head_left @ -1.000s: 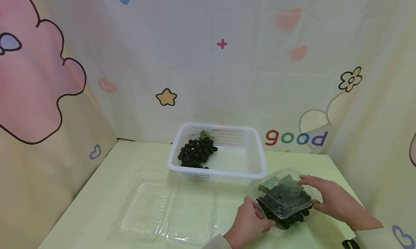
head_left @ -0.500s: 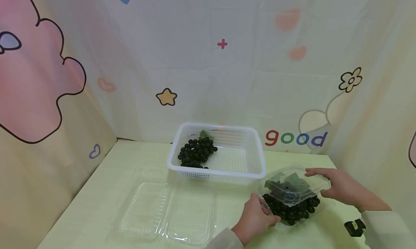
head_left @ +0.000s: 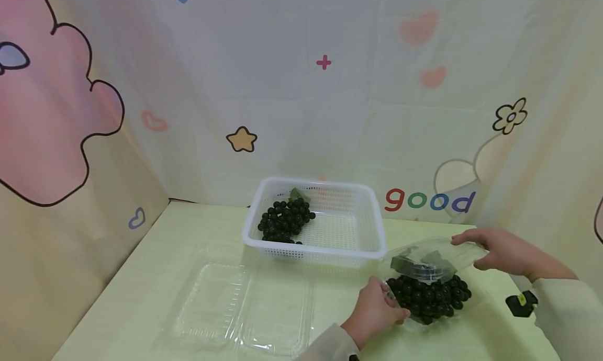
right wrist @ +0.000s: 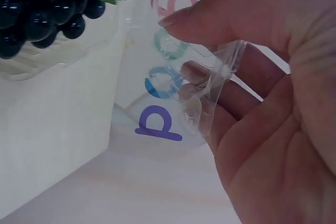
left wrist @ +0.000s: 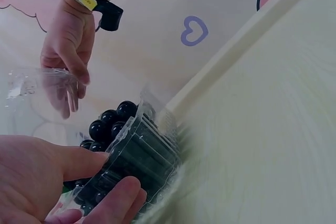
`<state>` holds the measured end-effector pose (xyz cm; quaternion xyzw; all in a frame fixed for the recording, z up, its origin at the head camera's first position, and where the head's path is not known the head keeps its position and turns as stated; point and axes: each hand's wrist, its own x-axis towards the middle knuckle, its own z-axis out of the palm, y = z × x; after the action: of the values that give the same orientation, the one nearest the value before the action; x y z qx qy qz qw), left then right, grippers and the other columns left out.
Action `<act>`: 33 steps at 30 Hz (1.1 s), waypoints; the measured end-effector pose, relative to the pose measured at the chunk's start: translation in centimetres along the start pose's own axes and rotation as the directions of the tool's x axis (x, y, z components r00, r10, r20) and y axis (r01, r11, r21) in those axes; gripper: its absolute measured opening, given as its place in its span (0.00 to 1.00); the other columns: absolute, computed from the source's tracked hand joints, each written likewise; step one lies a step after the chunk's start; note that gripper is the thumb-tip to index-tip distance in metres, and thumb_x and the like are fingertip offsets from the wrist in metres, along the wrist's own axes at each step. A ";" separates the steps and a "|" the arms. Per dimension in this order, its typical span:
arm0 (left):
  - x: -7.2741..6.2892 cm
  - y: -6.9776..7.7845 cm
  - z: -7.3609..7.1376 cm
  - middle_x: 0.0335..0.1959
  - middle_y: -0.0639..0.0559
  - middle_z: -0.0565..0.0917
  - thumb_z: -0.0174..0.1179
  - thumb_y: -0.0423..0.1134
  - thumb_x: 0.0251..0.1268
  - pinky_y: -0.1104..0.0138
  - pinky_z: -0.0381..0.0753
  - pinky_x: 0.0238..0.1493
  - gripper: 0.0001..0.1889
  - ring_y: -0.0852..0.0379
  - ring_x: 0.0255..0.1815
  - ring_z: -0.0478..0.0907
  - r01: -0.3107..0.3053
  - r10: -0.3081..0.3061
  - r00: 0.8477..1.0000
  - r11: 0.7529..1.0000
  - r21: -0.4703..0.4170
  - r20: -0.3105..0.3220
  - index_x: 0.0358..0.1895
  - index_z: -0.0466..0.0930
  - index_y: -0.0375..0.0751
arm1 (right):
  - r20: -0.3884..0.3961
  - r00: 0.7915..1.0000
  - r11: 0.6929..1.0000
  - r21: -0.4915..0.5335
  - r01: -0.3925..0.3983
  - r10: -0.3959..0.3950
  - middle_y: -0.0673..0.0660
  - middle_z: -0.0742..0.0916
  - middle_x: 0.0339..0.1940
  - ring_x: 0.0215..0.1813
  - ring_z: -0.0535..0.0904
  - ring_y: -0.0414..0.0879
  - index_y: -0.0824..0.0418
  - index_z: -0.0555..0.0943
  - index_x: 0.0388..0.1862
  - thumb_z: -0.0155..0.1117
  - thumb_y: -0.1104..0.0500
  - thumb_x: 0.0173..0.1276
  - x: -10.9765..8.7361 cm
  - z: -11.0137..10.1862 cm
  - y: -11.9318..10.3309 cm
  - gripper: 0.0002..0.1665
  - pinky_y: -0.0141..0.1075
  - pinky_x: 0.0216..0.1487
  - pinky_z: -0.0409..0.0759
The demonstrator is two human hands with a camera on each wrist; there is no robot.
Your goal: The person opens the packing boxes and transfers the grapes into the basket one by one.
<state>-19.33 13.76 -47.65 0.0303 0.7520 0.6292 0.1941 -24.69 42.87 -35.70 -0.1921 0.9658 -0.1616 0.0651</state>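
A clear plastic clamshell box (left wrist: 149,153) holds a bunch of dark grapes (head_left: 431,298) with green leaves, at the right of the table. Its hinged lid (head_left: 464,254) is raised at an angle over the grapes. My left hand (head_left: 377,311) grips the near left wall of the box, thumb on the inside and fingers outside in the left wrist view. My right hand (right wrist: 262,72) pinches the lid's edge between thumb and fingers, above and to the right of the grapes.
A white plastic basket (head_left: 314,250) with another bunch of dark grapes (head_left: 285,221) and a leaf stands at the back middle. A second clear clamshell box (head_left: 275,308) lies spread flat on the table left of my left hand. A printed curtain (head_left: 282,89) hangs behind the table.
My right hand has risen and moved right, lifting the lid away from the grapes so more of them show. My left hand and the box have shifted slightly right.
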 end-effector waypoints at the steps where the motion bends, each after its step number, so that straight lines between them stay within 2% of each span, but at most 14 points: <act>1: 0.1 0.0 0.0 0.31 0.50 0.77 0.75 0.31 0.56 0.60 0.75 0.37 0.25 0.55 0.29 0.75 -0.002 0.002 1.000 1.000 0.006 -0.001 0.47 0.66 0.43 | 0.017 1.000 1.000 0.018 -0.004 0.004 0.69 0.82 0.65 0.67 0.75 0.73 0.61 0.83 0.63 0.74 0.65 0.56 0.2 -0.3 0.0 0.32 0.47 0.51 0.85; 5: 0.5 0.0 0.1 0.30 0.51 0.77 0.75 0.30 0.57 0.62 0.76 0.35 0.24 0.56 0.27 0.80 -0.012 0.012 1.000 1.000 0.015 -0.002 0.48 0.67 0.43 | 0.061 0.998 0.997 0.072 -0.035 0.030 0.73 0.80 0.67 0.66 0.76 0.73 0.64 0.82 0.63 0.74 0.61 0.60 0.9 -1.6 0.0 0.30 0.41 0.50 0.85; 9: 1.0 0.2 0.0 0.29 0.51 0.79 0.74 0.28 0.57 0.63 0.80 0.34 0.22 0.53 0.25 0.84 -0.020 0.020 1.000 1.000 0.010 -0.006 0.48 0.69 0.42 | 0.069 0.996 0.991 0.116 -0.065 0.057 0.71 0.83 0.63 0.63 0.79 0.71 0.66 0.82 0.62 0.75 0.56 0.63 1.6 -2.7 0.5 0.30 0.54 0.56 0.84; 11: 1.2 0.2 0.0 0.28 0.51 0.79 0.73 0.27 0.57 0.63 0.81 0.34 0.21 0.52 0.25 0.85 -0.029 0.029 1.000 1.000 0.010 -0.011 0.47 0.70 0.42 | 0.063 0.996 0.989 0.127 -0.078 0.070 0.70 0.84 0.62 0.61 0.81 0.68 0.66 0.82 0.63 0.74 0.54 0.65 1.8 -3.0 0.8 0.30 0.53 0.55 0.84; 13: 1.3 0.2 -0.1 0.27 0.52 0.79 0.73 0.27 0.56 0.65 0.80 0.33 0.19 0.52 0.24 0.85 -0.043 0.044 0.999 0.999 0.024 -0.017 0.45 0.71 0.42 | 0.053 0.995 0.986 0.135 -0.093 0.086 0.69 0.86 0.60 0.59 0.84 0.61 0.66 0.82 0.63 0.74 0.52 0.66 1.9 -3.2 1.2 0.30 0.45 0.52 0.85; 15: 1.4 0.3 -0.1 0.27 0.53 0.80 0.72 0.27 0.56 0.66 0.78 0.31 0.18 0.53 0.24 0.84 -0.054 0.054 0.998 0.998 0.035 -0.018 0.43 0.72 0.42 | 0.041 0.994 0.983 0.153 -0.104 0.099 0.69 0.86 0.60 0.56 0.86 0.50 0.66 0.81 0.63 0.73 0.52 0.67 1.9 -3.3 1.6 0.30 0.38 0.50 0.84; 18: 1.4 0.4 -0.4 0.26 0.54 0.81 0.70 0.27 0.58 0.67 0.76 0.29 0.15 0.56 0.23 0.83 -0.070 0.071 0.997 0.995 0.068 -0.018 0.41 0.73 0.42 | 0.026 0.993 0.974 0.191 -0.120 0.117 0.68 0.86 0.61 0.51 0.81 0.30 0.68 0.81 0.64 0.72 0.51 0.69 1.8 -3.3 2.2 0.31 0.30 0.46 0.82; 20: 1.4 0.5 -0.7 0.26 0.54 0.82 0.69 0.27 0.59 0.67 0.76 0.28 0.13 0.57 0.22 0.83 -0.078 0.079 0.997 0.993 0.085 -0.016 0.40 0.74 0.42 | 0.023 0.990 0.964 0.226 -0.138 0.137 0.69 0.85 0.62 0.49 0.78 0.23 0.69 0.80 0.65 0.71 0.51 0.70 1.7 -3.3 2.5 0.32 0.28 0.46 0.82; 22: 1.4 0.7 -1.0 0.25 0.54 0.82 0.68 0.28 0.60 0.68 0.76 0.28 0.11 0.56 0.22 0.84 -0.084 0.086 0.996 0.992 0.099 -0.020 0.38 0.74 0.41 | 0.028 0.988 0.948 0.277 -0.154 0.152 0.69 0.84 0.63 0.48 0.79 0.23 0.71 0.77 0.67 0.69 0.51 0.71 1.5 -3.3 2.9 0.33 0.29 0.46 0.84; 24: 1.4 0.7 -1.4 0.23 0.54 0.81 0.68 0.28 0.60 0.69 0.75 0.27 0.10 0.56 0.21 0.84 -0.094 0.097 0.995 0.988 0.125 -0.022 0.37 0.75 0.40 | 0.034 0.986 0.929 0.330 -0.167 0.165 0.70 0.84 0.62 0.47 0.83 0.27 0.73 0.74 0.69 0.67 0.52 0.73 1.4 -3.3 3.3 0.34 0.30 0.47 0.85; 28: 1.5 0.8 -2.1 0.22 0.55 0.79 0.68 0.28 0.59 0.70 0.74 0.26 0.08 0.59 0.19 0.81 -0.114 0.123 0.992 0.975 0.193 -0.038 0.35 0.76 0.39 | 0.053 0.982 0.862 0.471 -0.187 0.184 0.69 0.85 0.61 0.49 0.88 0.37 0.80 0.66 0.72 0.61 0.54 0.78 1.2 -3.0 4.1 0.36 0.37 0.51 0.88; 30: 1.6 0.9 -2.5 0.24 0.55 0.78 0.68 0.28 0.59 0.70 0.75 0.26 0.08 0.60 0.20 0.80 -0.122 0.133 0.990 0.968 0.218 -0.038 0.35 0.77 0.38 | 0.058 0.975 0.817 0.536 -0.214 0.217 0.65 0.87 0.58 0.49 0.89 0.39 0.81 0.64 0.73 0.60 0.53 0.79 1.1 -2.7 4.6 0.38 0.39 0.52 0.88; 33: 1.7 0.8 -3.2 0.27 0.54 0.78 0.69 0.29 0.59 0.70 0.76 0.26 0.08 0.62 0.22 0.78 -0.134 0.150 0.988 0.953 0.270 -0.039 0.33 0.77 0.38 | 0.056 0.963 0.765 0.596 -0.243 0.262 0.51 0.89 0.53 0.49 0.90 0.40 0.80 0.63 0.74 0.59 0.50 0.79 0.7 -2.1 5.4 0.40 0.39 0.51 0.88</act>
<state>-22.15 11.44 -46.85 0.0916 0.8310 0.5353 0.1202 -27.59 47.89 -35.57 -0.0277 0.8831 -0.4504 0.1287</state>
